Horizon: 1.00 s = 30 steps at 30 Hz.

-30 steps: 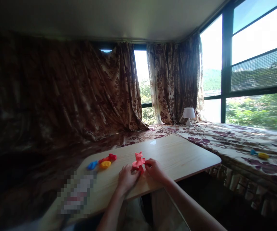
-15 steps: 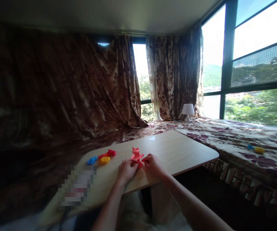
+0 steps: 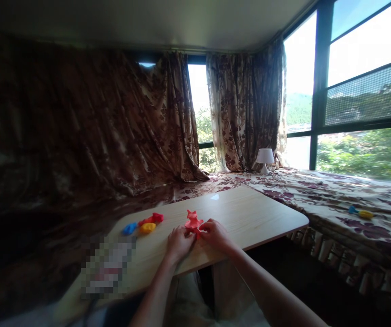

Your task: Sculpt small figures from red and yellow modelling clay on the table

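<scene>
On the pale wooden table lies a coral-red figure with two pointed tips at its far end and flared sides. It looks like a soft, shaped piece, though its material is hard to make out. My left hand grips the near left part of it between thumb and fingers. From the other side, my right hand pinches its near right edge. The fingertips partly hide the figure's lower end. Left of the hands sit a blue lump, a yellow lump and a red lump, close together.
A blurred-out object lies at the table's left side. Patterned bedding borders the table at the back and right, bearing a blue and yellow item and a white lamp. Floral curtains hang behind.
My right hand's fingers have shifted slightly left on the figure's near edge. My left hand stays almost where it was, and the lumps have not moved.
</scene>
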Each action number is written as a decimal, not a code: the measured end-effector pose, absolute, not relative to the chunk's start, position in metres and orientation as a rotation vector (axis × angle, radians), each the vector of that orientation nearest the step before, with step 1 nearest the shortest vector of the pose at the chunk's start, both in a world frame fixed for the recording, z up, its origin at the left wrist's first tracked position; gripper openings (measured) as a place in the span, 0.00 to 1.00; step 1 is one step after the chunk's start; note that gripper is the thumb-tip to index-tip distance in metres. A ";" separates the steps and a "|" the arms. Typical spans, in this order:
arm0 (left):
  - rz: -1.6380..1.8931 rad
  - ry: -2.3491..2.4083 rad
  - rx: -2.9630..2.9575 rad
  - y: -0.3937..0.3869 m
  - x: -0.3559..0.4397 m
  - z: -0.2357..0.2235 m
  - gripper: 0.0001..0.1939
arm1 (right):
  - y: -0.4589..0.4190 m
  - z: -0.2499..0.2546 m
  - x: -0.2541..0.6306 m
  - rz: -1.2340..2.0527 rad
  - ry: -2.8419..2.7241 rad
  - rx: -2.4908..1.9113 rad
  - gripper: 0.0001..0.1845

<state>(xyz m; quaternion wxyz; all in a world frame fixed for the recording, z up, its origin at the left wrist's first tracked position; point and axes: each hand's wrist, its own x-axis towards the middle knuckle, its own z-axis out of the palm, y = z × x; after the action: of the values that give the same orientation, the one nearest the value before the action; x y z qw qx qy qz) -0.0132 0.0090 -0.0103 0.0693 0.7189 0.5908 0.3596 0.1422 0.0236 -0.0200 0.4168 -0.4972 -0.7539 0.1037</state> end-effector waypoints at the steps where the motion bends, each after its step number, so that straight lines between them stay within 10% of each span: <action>1: 1.071 1.784 2.167 0.009 -0.013 -0.010 0.09 | 0.024 -0.019 0.142 0.258 -1.905 -1.251 0.10; 30: 0.960 1.883 2.211 0.004 -0.008 -0.006 0.12 | 0.023 -0.021 0.142 0.306 -1.789 -1.183 0.08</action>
<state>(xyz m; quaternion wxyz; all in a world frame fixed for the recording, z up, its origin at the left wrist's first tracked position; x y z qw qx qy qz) -0.0083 0.0039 -0.0062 0.0415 0.7223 0.6150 0.3135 0.1424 0.0232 -0.0214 0.4684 -0.4824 -0.7296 0.1249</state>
